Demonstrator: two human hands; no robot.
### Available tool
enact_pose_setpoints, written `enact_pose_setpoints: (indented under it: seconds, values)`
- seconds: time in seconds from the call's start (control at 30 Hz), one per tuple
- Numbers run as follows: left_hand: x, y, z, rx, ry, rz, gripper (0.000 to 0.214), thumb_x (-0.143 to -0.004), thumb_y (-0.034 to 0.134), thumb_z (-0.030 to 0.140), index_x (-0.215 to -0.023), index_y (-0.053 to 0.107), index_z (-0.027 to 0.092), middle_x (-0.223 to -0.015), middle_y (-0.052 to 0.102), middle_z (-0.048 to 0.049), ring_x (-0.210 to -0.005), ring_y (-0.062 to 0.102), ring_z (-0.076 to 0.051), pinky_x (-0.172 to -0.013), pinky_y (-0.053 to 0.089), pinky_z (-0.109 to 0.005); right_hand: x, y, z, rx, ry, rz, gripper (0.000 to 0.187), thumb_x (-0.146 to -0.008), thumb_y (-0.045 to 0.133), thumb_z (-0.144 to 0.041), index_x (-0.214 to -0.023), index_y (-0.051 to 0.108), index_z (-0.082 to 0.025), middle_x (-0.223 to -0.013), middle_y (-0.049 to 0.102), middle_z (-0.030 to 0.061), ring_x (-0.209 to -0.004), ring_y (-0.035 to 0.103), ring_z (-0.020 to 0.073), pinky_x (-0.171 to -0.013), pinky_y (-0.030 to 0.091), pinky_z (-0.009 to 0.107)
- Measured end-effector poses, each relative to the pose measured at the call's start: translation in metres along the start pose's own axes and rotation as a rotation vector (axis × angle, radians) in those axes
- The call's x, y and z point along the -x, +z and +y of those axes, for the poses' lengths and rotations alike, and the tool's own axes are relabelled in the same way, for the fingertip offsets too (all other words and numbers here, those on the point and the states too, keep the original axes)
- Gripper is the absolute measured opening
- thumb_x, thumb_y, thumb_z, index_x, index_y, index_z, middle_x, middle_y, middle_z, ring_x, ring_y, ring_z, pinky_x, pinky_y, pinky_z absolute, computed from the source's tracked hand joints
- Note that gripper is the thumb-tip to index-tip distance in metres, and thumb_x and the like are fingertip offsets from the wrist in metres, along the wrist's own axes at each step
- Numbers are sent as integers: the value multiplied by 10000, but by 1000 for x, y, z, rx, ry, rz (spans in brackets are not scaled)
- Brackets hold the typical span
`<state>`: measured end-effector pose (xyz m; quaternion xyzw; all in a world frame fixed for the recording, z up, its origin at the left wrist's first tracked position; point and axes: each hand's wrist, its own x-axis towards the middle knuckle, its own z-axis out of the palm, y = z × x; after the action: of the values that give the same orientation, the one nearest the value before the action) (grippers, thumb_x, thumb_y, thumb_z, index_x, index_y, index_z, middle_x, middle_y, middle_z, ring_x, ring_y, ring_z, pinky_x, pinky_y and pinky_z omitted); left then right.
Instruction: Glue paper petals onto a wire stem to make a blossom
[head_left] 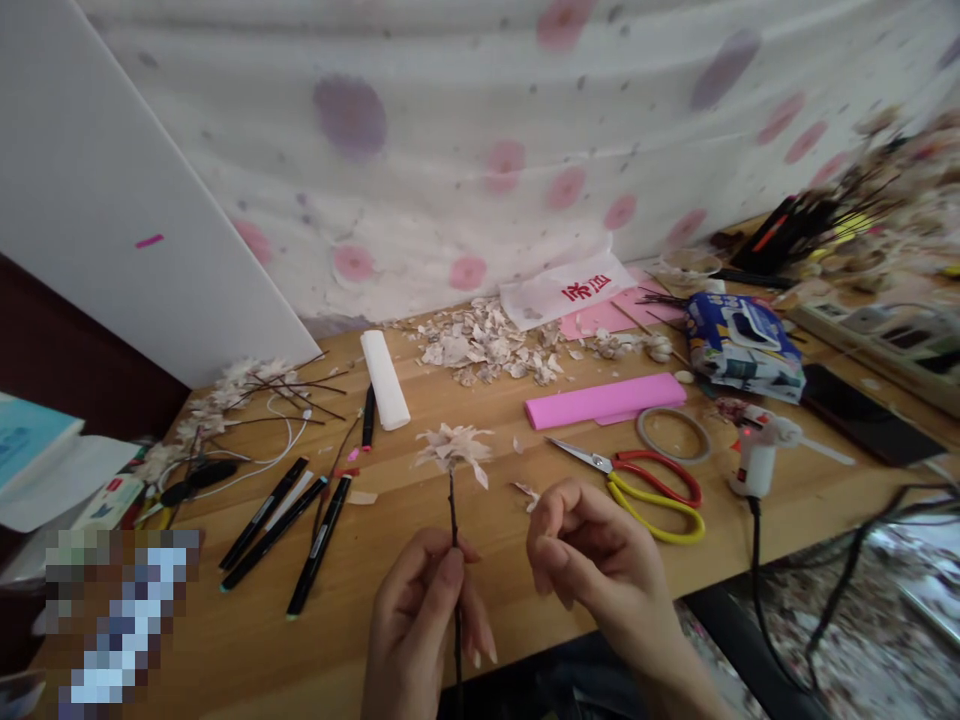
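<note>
My left hand point(427, 610) is closed, with thumb and fingers pinching the thin dark stem of a handmade flower point(452, 447). The flower stands upright, its pale pinkish petals spread at the top of the stem. To its right, my right hand point(596, 550) is raised above the table's front part, fingers curled and thumb tip against the index finger. Whether anything small is in that pinch cannot be made out. Just beyond the right hand lie scissors point(652, 490) with one red and one yellow handle, blades pointing left. A loose petal point(527, 495) rests near its fingertips.
A pile of dried petals point(487, 340) covers the back of the wooden table. Pink crepe paper point(600, 400), a tape roll point(673, 436) and a corded glue gun point(757, 455) lie to the right. Marker pens point(319, 545), a white roll point(385, 380) and finished flower stems point(232, 390) are left.
</note>
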<state>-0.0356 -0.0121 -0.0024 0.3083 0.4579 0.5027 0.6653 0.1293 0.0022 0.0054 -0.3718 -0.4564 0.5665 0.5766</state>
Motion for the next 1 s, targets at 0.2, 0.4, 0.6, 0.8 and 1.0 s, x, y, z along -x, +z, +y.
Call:
enact_pose_setpoints:
  seconds: [0.2,0.4,0.6,0.8,1.0]
  values:
    - [7,10,2,39,-25,-23,359,-854,763,539,-832,669,194,-460,602,45,-375,510,-84,-422,356,-191,1,2,9,-124,121,-55,374,-829,838,-449,-821,541,-222,-568,567,-60,-408,365,59,-386,280,170]
    - [16,27,9,51,-70,52,401,-793,806,580,-797,681,199,-429,573,55,-374,486,-76,-425,336,-193,-1,3,14,-283,104,-91,352,-889,775,-428,-796,500,-229,-571,532,-68,-414,363,56,-396,287,161]
    - [19,29,10,84,-86,49,399,-758,842,565,-766,714,187,-423,565,50,-365,478,-59,-422,317,-178,-4,9,13,-622,113,-263,323,-900,760,-347,-773,485,-233,-478,397,-139,-329,198,22,-339,232,125]
    - [17,19,4,99,-28,82,387,-767,834,553,-781,689,195,-460,461,79,-373,339,-45,-390,275,-172,-2,16,7,-577,222,-244,292,-846,806,-451,-850,659,-198,-390,438,-136,-273,200,24,-311,211,141]
    - [9,15,4,67,143,101,275,-828,798,489,-863,737,223,-481,296,122,-392,180,-32,-377,199,-137,7,27,5,-508,363,-83,239,-847,817,-456,-812,828,-220,-300,382,-126,-230,176,-2,-283,94,129]
